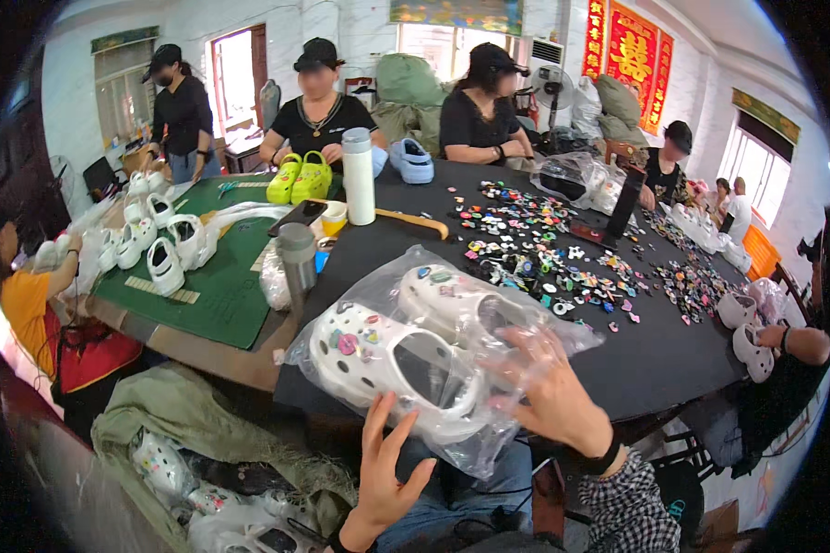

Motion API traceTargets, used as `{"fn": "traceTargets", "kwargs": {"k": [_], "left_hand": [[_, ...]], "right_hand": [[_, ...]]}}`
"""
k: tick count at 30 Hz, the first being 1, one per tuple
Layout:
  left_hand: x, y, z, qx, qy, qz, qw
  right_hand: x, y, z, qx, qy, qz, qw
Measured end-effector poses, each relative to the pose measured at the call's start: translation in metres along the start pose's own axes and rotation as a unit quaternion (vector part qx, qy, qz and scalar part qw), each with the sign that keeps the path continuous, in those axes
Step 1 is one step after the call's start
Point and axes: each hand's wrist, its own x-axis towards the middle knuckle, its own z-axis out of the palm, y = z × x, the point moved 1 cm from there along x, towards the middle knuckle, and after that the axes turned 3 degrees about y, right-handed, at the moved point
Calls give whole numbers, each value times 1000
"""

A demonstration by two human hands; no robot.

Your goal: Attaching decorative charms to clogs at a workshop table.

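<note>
In front of me, at the table's near edge, a pair of white clogs [364, 355] lies in a clear plastic bag [475, 452]. Colourful charms sit on the clogs' toes, among the round holes. My right hand [553, 387] lies over the heel end of the bag, its fingers curled on the crumpled plastic. The thumb is partly blurred behind film. My left hand [392, 465] has its fingers apart, the tips at the lower side of the bag next to one clog. It grips nothing.
Loose charms [516, 221] are scattered over the black table [655, 369]. A white bottle [359, 175], a grey tumbler [297, 258] and green clogs [300, 180] stand beyond the bag. White clogs cover a green mat [221, 309]. A sack [175, 405] of bagged clogs is lower left. Several people sit or stand around.
</note>
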Motion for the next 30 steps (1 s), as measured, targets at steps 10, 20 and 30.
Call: {"fn": "traceTargets", "kwargs": {"k": [10, 20, 30], "left_hand": [[-3, -9, 0, -1, -9, -1, 1000], [-1, -8, -7, -8, 35, -18, 999], [3, -34, -47, 70, 181, -78, 978]], "right_hand": [[36, 5, -14, 67, -200, -30, 977], [40, 30, -3, 140, -233, -168, 948], [-19, 32, -36, -45, -152, -225, 961]]}}
